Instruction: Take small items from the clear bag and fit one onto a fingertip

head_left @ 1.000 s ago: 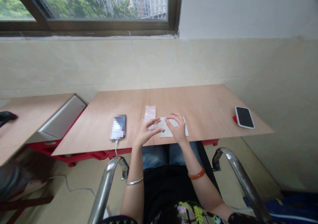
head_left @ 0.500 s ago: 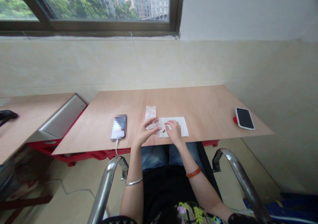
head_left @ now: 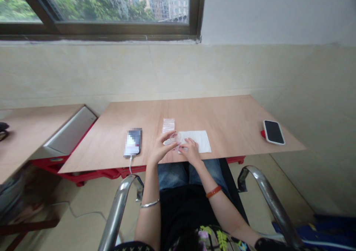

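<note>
My left hand [head_left: 162, 147] has its thumb and fingers curved round a small clear round plastic piece [head_left: 175, 137], held just above the table. Beside it, my right hand [head_left: 191, 151] is low over a white paper sheet [head_left: 204, 140], thumb and fingertips drawn together near the sheet's left part. What those fingertips hold, if anything, is too small to make out. Behind my left hand lies a stack of clear plastic packets [head_left: 168, 125], its near end partly covered by the fingers.
A phone [head_left: 132, 143] with a white cable lies left on the wooden table [head_left: 217, 114]. Another phone [head_left: 274, 132] rests on a red object at the right. Metal chair armrests [head_left: 119, 206] flank me. A second table [head_left: 33, 132] stands at the left.
My right hand has moved slightly left and down onto the paper, its fingers closing over where a small dark piece lay. My left hand keeps its hold on the clear piece.
</note>
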Action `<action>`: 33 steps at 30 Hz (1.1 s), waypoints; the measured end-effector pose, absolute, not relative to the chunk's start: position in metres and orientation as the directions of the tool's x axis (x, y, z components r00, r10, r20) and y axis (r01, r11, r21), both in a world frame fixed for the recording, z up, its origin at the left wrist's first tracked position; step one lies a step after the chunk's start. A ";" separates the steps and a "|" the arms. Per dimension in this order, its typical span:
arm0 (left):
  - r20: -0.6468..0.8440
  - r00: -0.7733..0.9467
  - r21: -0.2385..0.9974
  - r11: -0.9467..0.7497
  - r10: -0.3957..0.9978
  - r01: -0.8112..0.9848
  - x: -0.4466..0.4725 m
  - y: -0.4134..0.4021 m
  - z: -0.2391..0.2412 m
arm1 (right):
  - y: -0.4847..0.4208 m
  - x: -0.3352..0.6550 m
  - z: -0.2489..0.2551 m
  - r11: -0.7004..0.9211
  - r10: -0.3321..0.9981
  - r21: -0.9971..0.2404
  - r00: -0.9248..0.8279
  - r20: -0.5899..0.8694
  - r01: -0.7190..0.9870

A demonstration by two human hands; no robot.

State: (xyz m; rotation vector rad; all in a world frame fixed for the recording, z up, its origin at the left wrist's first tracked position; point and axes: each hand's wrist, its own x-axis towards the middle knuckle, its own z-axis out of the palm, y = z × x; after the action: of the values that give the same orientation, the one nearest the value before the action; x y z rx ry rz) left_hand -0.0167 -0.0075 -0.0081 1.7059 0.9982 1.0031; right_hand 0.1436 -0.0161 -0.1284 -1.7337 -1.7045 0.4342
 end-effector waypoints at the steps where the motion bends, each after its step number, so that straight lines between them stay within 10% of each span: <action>1: 0.202 0.349 0.940 -0.281 0.915 0.193 -0.016 -0.008 -0.008 | -0.016 0.142 -0.129 0.069 0.971 -0.653 0.099 0.218 0.754; 21: 0.165 0.390 0.930 -0.275 0.906 0.245 -0.014 -0.005 -0.012 | -0.038 0.150 -0.023 0.362 0.785 -0.828 0.339 0.519 0.429; 33: 0.154 0.366 0.952 -0.236 0.918 0.192 -0.016 -0.004 -0.014 | -0.023 0.148 -0.063 0.271 0.836 -0.867 0.343 0.428 0.419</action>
State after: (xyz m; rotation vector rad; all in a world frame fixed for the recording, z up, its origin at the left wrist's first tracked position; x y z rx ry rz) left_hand -0.0164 -0.0037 -0.0140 1.6768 0.9977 0.9564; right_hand 0.1483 -0.0226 -0.0626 -1.3459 -1.2711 0.4183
